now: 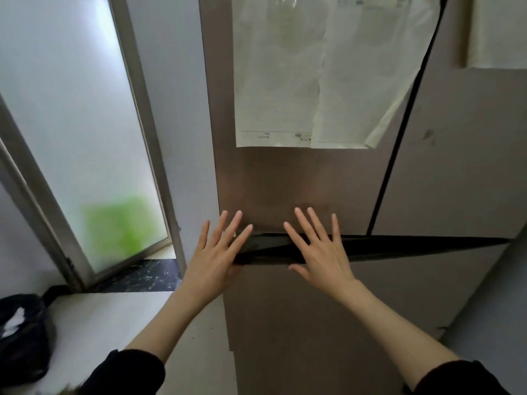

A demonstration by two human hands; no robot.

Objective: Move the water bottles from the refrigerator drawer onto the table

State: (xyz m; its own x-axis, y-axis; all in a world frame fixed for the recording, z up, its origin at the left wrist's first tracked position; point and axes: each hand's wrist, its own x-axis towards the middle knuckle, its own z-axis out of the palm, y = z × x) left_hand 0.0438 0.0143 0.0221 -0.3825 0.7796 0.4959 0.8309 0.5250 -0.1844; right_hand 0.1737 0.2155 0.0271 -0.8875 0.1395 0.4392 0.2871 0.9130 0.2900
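Both hands, left hand (216,252) and right hand (319,249), hover spread-fingered at the dark gap above the shut refrigerator drawer (313,309); bottles unseen, presumably inside, so hook fingertips under its top edge and pull evenly.

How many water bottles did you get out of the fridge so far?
None that this view shows: no bottle and no table are in sight. Both hands are spread open, the left hand and right hand over the dark gap above the refrigerator drawer. Opening it fully, lifting bottles out and carrying them all seem left to do.
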